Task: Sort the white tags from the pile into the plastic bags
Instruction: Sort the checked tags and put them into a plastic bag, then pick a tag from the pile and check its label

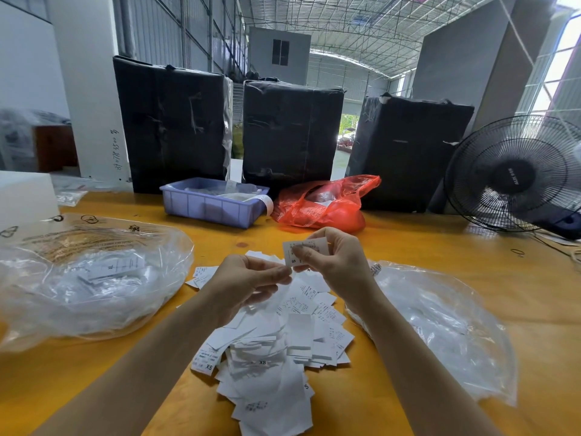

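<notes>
A pile of white tags (pixel 276 347) lies on the yellow table (pixel 424 247) in front of me, some printed XS or S. My right hand (pixel 333 262) pinches a small stack of white tags (pixel 300 251) marked S, held upright above the pile. My left hand (pixel 248 281) is beside it with curled fingers, its fingertips at the lower edge of that stack. A clear plastic bag (pixel 88 278) with tags marked XL lies at the left. Another clear plastic bag (pixel 440 325) lies at the right.
A purple plastic bin (pixel 213 204) and a red plastic bag (pixel 323 206) sit behind the pile. Three black wrapped boxes (pixel 292 130) stand along the far edge. A black fan (pixel 515 174) stands at the right. A white box (pixel 25 196) is at the far left.
</notes>
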Available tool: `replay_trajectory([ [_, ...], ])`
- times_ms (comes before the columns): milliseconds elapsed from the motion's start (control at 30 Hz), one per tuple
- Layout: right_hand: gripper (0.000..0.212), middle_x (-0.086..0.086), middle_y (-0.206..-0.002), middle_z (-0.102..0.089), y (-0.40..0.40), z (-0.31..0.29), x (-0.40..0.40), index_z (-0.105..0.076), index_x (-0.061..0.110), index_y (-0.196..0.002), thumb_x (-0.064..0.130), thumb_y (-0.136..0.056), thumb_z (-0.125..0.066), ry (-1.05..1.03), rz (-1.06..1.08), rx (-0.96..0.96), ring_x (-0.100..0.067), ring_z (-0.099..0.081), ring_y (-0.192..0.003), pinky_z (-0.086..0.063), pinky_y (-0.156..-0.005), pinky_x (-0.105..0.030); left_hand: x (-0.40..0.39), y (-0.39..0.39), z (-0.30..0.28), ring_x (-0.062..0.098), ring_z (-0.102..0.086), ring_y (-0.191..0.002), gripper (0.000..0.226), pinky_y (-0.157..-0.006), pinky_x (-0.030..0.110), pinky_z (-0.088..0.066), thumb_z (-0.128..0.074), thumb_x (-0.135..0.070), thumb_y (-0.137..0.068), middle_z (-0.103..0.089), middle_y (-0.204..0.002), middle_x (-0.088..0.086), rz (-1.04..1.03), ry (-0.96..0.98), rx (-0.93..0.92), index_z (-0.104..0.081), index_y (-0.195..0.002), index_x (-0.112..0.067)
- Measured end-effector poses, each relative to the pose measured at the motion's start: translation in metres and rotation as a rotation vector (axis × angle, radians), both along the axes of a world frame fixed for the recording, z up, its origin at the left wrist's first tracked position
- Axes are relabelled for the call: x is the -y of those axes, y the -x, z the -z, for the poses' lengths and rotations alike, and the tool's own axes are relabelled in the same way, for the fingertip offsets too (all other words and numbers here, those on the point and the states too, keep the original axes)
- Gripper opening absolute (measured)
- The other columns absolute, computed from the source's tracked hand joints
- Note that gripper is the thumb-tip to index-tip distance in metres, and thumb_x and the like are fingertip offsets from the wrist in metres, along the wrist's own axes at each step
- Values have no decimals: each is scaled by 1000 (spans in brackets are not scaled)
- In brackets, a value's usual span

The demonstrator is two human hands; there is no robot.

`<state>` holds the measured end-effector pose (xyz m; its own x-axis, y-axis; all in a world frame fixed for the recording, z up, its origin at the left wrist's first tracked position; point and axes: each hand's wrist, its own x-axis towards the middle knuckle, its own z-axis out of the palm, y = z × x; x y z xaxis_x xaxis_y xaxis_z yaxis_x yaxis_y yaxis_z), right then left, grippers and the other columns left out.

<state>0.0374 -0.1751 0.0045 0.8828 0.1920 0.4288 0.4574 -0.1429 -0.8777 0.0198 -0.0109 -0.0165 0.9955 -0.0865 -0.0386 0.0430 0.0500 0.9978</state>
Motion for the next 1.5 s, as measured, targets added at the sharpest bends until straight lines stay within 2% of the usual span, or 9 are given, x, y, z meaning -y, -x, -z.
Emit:
replay_trajectory([
  [200,14,-24,-82,-68,1,2,-1,-57,4,-84,4,-81,-71,86,28,47,-26,-68,-67,-56,-64,-37,0,-1,1,2,-58,-51,25,-55,16,-50,-76,-24,-60,-73,-71,1,-3,19,-1,-73,-79,-7],
  [400,14,-9,-68,-66,-1,3,1,-59,4,-78,4,-78,-74,114,-79,-76,-11,-63,-53,-48,-49,-19,-2,-2,2,4,-58,-53,31,-52,15,-50,-76,-21,-59,-72,-72,3,-31,43,4,-73,-84,-2],
  [600,15,0,-61,-65,-4,2,10,-64,3,-81,4,-73,-77,136,-140,-234,-7,-58,-50,-49,-52,-21,-1,-5,6,8,-58,-60,28,-59,16,-53,-77,-16,-60,-70,-74,8,-48,37,14,-74,-84,-2],
  [733,24,-7,-80,-64,-4,3,7,-63,2,-106,4,-83,-68,215,-142,-244,-7,-58,-57,-51,-62,-23,2,-5,8,7,-62,-58,33,-64,21,-53,-76,-19,-57,-70,-71,7,-33,50,22,-72,-84,-1],
  [900,35,-9,-90,-58,0,4,2,-53,4,-127,-1,-93,-52,338,-239,-303,-9,-55,-66,-52,-66,-21,5,-3,10,14,-69,-65,29,-57,21,-54,-74,-18,-59,-72,-73,12,-37,92,46,-71,-80,2],
  [1067,46,-10,-85,-60,0,3,3,-51,2,-129,-4,-85,-63,255,-148,-238,-13,-60,-59,-55,-60,-22,6,-6,9,18,-68,-68,36,-65,28,-59,-70,-31,-71,-71,-74,13,-123,79,35,-71,-82,3],
  [1200,44,-10,-74,-64,-2,3,5,-56,-1,-119,-2,-78,-72,195,-125,-221,-11,-62,-54,-55,-57,-21,6,-8,9,18,-68,-66,29,-58,26,-58,-70,-25,-79,-70,-73,13,-175,85,24,-70,-84,3],
  [1367,32,-3,-70,-64,-2,7,0,-64,5,-117,13,-86,-66,347,-143,-200,-5,-55,-53,-52,-58,-19,7,-9,12,20,-64,-67,30,-60,28,-56,-72,-25,-79,-67,-71,13,-245,72,24,-72,-86,4],
  [1500,40,-1,-75,-63,-1,8,-2,-57,9,-127,10,-88,-64,348,-161,-236,-5,-57,-57,-51,-61,-20,7,-11,13,22,-63,-70,29,-63,31,-54,-74,-25,-78,-66,-76,14,-281,117,3,-71,-88,2],
])
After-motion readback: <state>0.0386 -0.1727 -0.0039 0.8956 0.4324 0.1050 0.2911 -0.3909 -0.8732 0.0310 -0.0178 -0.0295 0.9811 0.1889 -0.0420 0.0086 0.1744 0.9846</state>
